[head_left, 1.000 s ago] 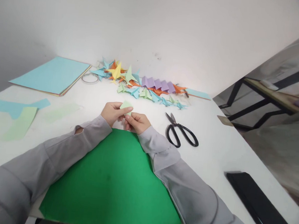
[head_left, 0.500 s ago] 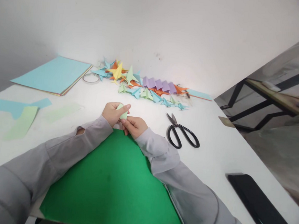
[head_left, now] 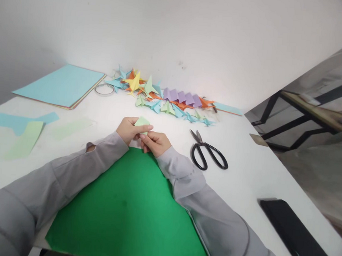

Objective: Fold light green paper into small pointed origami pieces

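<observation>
A small piece of light green paper [head_left: 142, 122] is held between both hands, just beyond the far edge of a green sheet [head_left: 129, 211]. My left hand [head_left: 129, 129] pinches it, with the thumb lying across its lower part. The fingers of my right hand [head_left: 155, 142] are closed at the paper's lower edge, close to the left thumb. The paper's lower part is hidden by the fingers. Black-handled scissors [head_left: 202, 146] lie to the right of my right hand.
Folded paper figures [head_left: 135, 82] and a purple pleated strip [head_left: 181, 97] lie along the wall. Blue sheets [head_left: 62, 84] and a tape roll [head_left: 104, 89] are at the back left. Paper scraps [head_left: 28, 138] lie left, a black object [head_left: 298, 236] right.
The light green paper has turned in the fingers and shows a wider, more angled face. My left thumb has shifted slightly right and down; my right hand has moved a little right.
</observation>
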`<control>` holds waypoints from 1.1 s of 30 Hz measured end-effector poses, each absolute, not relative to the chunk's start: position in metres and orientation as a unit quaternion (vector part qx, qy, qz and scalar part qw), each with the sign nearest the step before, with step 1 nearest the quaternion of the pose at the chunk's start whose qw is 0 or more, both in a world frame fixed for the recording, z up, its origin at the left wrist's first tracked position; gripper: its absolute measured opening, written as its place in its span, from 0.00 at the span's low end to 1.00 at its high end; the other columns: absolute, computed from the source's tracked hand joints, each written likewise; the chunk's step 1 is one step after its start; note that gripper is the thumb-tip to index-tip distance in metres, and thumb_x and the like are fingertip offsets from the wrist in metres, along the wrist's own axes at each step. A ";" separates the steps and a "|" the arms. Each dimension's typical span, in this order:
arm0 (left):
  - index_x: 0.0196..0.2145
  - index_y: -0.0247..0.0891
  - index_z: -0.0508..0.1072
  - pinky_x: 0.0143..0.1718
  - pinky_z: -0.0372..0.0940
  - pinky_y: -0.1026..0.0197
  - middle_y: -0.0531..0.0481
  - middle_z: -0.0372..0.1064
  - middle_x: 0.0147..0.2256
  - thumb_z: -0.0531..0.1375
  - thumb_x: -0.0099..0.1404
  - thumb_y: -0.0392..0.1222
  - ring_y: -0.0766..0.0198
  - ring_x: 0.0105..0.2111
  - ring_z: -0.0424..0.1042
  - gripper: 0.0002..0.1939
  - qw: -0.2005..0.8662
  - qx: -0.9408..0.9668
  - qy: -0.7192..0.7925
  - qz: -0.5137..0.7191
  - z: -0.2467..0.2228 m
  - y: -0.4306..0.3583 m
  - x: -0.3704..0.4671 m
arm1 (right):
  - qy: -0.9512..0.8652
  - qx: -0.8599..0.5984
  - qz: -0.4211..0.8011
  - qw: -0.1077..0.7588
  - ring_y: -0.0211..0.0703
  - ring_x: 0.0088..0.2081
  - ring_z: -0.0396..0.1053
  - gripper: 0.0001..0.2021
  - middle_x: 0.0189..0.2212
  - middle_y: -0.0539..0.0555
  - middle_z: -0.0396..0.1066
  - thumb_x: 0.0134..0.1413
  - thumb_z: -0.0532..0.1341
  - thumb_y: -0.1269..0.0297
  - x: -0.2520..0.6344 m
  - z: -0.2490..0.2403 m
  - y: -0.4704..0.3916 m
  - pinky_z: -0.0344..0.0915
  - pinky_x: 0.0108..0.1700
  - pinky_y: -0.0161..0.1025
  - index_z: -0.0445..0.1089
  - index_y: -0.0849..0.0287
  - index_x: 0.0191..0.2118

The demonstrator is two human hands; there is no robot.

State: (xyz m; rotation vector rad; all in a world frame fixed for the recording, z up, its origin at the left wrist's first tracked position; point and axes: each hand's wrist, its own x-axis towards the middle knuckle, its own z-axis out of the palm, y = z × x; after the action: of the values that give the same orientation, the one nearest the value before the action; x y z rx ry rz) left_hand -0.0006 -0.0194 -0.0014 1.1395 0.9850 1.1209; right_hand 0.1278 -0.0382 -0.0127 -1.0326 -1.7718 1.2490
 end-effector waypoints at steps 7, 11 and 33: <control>0.15 0.33 0.69 0.13 0.50 0.67 0.55 0.61 0.11 0.66 0.38 0.39 0.71 0.12 0.58 0.09 0.609 0.551 0.418 0.388 0.004 -0.024 -0.002 | -0.624 -0.469 0.444 0.439 0.31 0.12 0.53 0.27 0.07 0.46 0.56 0.44 0.54 0.41 0.132 -0.004 -0.044 0.49 0.15 0.32 0.58 0.59 0.11; 0.15 0.33 0.71 0.14 0.53 0.68 0.54 0.64 0.12 0.64 0.39 0.35 0.71 0.12 0.60 0.05 0.599 0.637 0.379 0.301 0.010 -0.026 -0.005 | -0.652 -0.448 0.444 0.421 0.33 0.13 0.58 0.26 0.09 0.48 0.61 0.44 0.56 0.44 0.131 -0.005 -0.045 0.50 0.15 0.32 0.60 0.60 0.11; 0.15 0.31 0.67 0.09 0.38 0.70 0.59 0.51 0.05 0.66 0.42 0.45 0.77 0.07 0.47 0.15 0.651 0.605 0.370 0.268 0.013 -0.022 -0.004 | -0.620 -0.437 0.488 0.431 0.28 0.12 0.48 0.29 0.06 0.45 0.52 0.44 0.53 0.39 0.137 -0.005 -0.036 0.44 0.15 0.32 0.60 0.61 0.11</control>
State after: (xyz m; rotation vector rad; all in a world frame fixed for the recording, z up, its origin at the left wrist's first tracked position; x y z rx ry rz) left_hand -0.0043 -0.0219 0.0131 1.3748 0.8409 0.6088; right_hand 0.1371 -0.0356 -0.0047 -1.0894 -1.5473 1.2179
